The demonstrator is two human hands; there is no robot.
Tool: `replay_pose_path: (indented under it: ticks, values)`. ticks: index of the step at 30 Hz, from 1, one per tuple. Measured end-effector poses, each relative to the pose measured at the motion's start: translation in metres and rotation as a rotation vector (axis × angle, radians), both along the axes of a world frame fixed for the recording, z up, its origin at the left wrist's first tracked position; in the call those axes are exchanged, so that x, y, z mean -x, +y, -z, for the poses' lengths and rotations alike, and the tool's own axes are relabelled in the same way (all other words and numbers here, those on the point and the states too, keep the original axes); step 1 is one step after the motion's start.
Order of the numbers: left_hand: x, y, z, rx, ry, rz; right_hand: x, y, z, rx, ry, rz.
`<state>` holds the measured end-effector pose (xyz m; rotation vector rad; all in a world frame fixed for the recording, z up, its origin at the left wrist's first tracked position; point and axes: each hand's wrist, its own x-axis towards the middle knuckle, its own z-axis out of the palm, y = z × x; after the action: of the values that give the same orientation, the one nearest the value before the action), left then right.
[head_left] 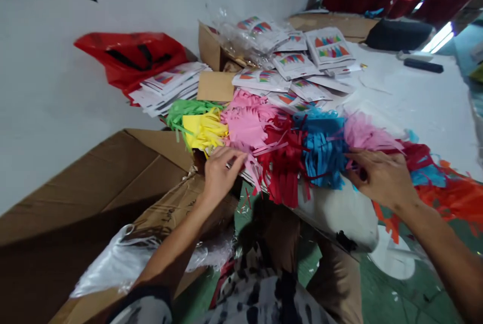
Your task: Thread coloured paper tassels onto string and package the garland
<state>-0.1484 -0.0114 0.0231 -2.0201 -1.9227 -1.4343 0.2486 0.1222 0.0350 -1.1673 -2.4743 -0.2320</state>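
A row of fringed paper bundles lies along the table's near edge. From left to right are green [188, 110], yellow [206, 130], pink [247, 127], dark red [283, 173] and blue [325, 150] fringes. At the near edge of the pink bundle, my left hand [222, 172] pinches thin pink strips [253, 169] between thumb and finger. My right hand [381, 175] is closed at the blue bundle's right side, below a lighter pink fringe [368, 132]. What its curled fingertips grip is partly hidden, though a bit of pink shows there.
Printed packets [296, 65] are heaped behind the fringes, beside a red plastic bag [132, 60]. An open cardboard box [109, 173] stands at lower left with a white plastic bag [113, 263]. Orange fringe [456, 198] hangs off the table [426, 97] at right.
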Motion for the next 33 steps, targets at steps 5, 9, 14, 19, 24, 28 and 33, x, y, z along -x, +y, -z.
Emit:
replay_pose_path:
  ticks: [5,9,14,19,24,28,33]
  values:
    - [0.096,0.012,0.008,-0.044,0.018,-0.360,0.045,-0.001,-0.013,-0.235,0.046,-0.067]
    - [0.159,0.026,0.016,0.000,-0.107,-0.572,0.141,0.005,-0.034,-0.190,0.206,-0.207]
    - [0.195,0.041,0.022,0.266,-0.025,-0.654,0.262,0.003,-0.037,0.006,0.200,-0.360]
    - [0.196,0.046,0.026,0.261,0.012,-0.629,0.302,-0.012,-0.008,0.181,-0.051,-0.414]
    - [0.177,0.064,-0.007,-0.066,0.233,-0.481,0.290,-0.005,0.030,0.225,-0.109,-0.239]
    - [0.144,0.087,-0.038,-0.199,0.360,-0.296,0.278,0.009,0.037,0.205,-0.106,-0.083]
    - [0.112,0.094,-0.014,-0.064,0.372,0.091,0.268,0.015,0.016,0.227,0.005,-0.127]
